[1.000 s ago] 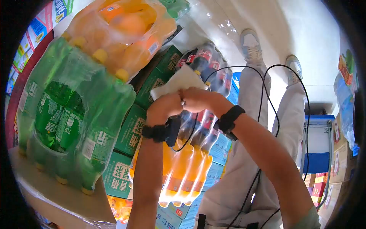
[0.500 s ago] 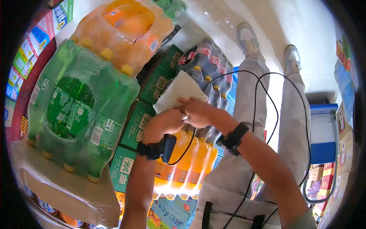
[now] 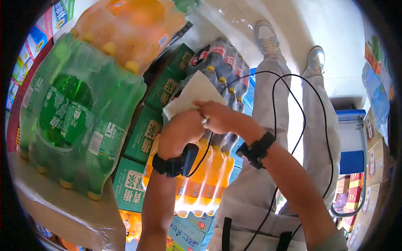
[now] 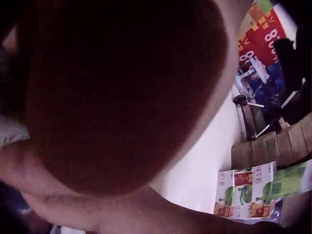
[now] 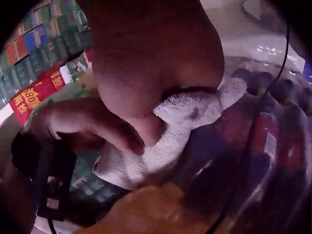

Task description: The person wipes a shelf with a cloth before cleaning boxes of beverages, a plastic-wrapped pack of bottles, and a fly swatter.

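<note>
A white textured cloth [image 3: 194,94] spreads above both hands in the head view, over packs of bottles. The left hand [image 3: 182,130], fingers curled, grips its lower edge. Against it, the right hand [image 3: 222,120] pinches the cloth, one finger reaching left over the fabric. In the right wrist view the cloth [image 5: 170,146] is bunched beneath the right hand [image 5: 156,58], and the left hand [image 5: 78,122] touches it from the left. The left hand [image 4: 126,97] fills much of the left wrist view in shadow, hiding its fingertips.
Wrapped green bottles [image 3: 67,113] and orange bottles [image 3: 130,31] stand at left. Below the hands are cola bottles [image 3: 217,54], orange drinks [image 3: 201,184] and green cartons [image 3: 130,184]. A black cable [image 3: 303,113] loops across the legs; a blue-white stool [image 3: 351,142] stands right.
Both hands have moved lower in the head view than a second ago, exposing more cloth. The right hand's finger now extends over the cloth. The surroundings have shifted slightly in view.
</note>
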Action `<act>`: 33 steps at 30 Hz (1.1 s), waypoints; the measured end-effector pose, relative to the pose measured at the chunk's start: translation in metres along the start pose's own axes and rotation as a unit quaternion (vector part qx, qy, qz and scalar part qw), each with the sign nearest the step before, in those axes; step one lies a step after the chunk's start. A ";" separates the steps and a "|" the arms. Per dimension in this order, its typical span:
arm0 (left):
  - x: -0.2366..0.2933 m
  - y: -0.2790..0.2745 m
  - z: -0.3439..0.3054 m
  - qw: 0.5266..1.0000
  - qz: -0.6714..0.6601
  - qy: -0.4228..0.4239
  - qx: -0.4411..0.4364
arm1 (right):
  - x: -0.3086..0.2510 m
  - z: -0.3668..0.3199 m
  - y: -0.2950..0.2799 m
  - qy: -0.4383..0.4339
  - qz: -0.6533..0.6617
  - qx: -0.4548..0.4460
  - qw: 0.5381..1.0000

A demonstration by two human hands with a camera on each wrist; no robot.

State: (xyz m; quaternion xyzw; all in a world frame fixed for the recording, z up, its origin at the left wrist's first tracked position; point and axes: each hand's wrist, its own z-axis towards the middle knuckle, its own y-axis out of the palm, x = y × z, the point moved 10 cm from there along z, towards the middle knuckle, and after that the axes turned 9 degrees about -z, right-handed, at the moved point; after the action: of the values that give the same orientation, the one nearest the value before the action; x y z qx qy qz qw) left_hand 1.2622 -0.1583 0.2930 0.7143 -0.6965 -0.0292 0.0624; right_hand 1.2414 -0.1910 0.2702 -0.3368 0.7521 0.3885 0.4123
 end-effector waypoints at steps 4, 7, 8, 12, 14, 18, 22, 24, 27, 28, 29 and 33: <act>0.018 -0.029 0.003 0.991 -0.035 -0.053 0.118 | 0.031 0.009 -0.016 0.060 0.042 -0.020 0.997; 0.000 -0.021 0.031 0.994 -0.008 -0.043 0.098 | 0.040 0.028 -0.018 0.031 -0.069 0.108 0.991; -0.005 -0.019 0.033 0.995 0.006 -0.059 0.080 | 0.041 0.030 -0.015 0.019 -0.067 0.142 0.987; -0.006 -0.026 0.041 0.996 0.047 -0.060 0.052 | 0.040 0.019 -0.021 0.089 -0.042 0.054 0.994; 0.007 -0.037 0.065 0.998 0.016 0.013 0.061 | 0.047 0.005 -0.045 0.157 -0.039 0.003 0.987; 0.085 -0.086 0.105 0.949 -0.063 0.258 0.171 | 0.098 -0.035 -0.129 0.192 -0.173 0.178 0.950; 0.136 -0.124 0.127 0.885 -0.156 0.278 0.339 | 0.109 -0.074 -0.218 0.239 -0.279 0.232 0.901; 0.155 -0.133 0.130 0.871 -0.177 0.276 0.367 | 0.108 -0.079 -0.245 0.246 -0.346 0.198 0.883; 0.173 -0.141 0.139 0.865 -0.212 0.273 0.365 | 0.101 -0.090 -0.274 0.250 -0.419 0.183 0.853; 0.176 -0.142 0.144 0.865 -0.225 0.268 0.359 | 0.100 -0.092 -0.281 0.247 -0.440 0.181 0.844; 0.182 -0.143 0.149 0.868 -0.219 0.269 0.354 | 0.106 -0.095 -0.283 0.259 -0.458 0.164 0.834; 0.192 -0.139 0.170 0.889 -0.182 0.262 0.328 | 0.126 -0.101 -0.274 0.303 -0.485 0.129 0.810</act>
State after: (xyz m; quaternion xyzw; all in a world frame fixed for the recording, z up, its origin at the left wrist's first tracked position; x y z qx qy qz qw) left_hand 1.3830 -0.3551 0.1155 0.7902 -0.4823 0.3780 -0.0016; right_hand 1.3771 -0.4302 0.1111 -0.7020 0.6214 -0.0842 0.3376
